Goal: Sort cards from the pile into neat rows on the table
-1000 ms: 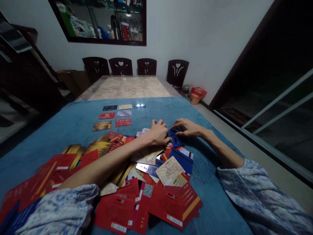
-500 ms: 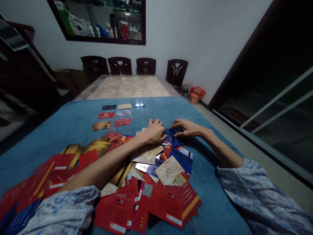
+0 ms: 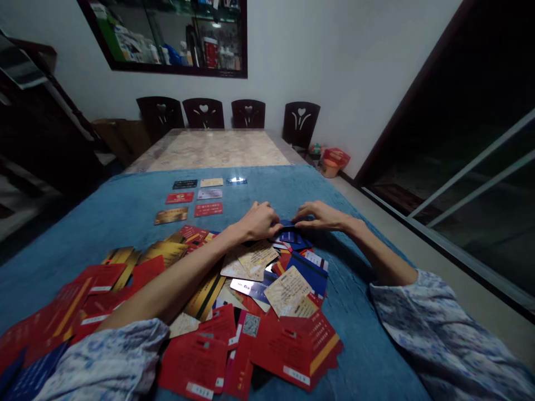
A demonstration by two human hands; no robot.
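A loose heap of cards (image 3: 234, 301), mostly red with some gold, blue and beige ones, covers the near part of a blue cloth (image 3: 125, 217). At the heap's far right end my left hand (image 3: 259, 220) and my right hand (image 3: 317, 216) meet over a dark blue card (image 3: 287, 224). Both hands have bent fingers and pinch that card at its left and right ends, just above other blue cards (image 3: 295, 240). Beyond the heap, several single cards (image 3: 194, 196) lie in neat rows on the cloth.
The cloth covers the near half of a long table (image 3: 217, 147) with a marbled top. Several dark chairs (image 3: 225, 113) stand at its far end under a glass-fronted wall cabinet (image 3: 167, 33). A red container (image 3: 334, 159) sits on the floor at right.
Both hands have drawn slightly closer together and lifted a little over the blue cards. The left hand has shifted up and left off the pile.
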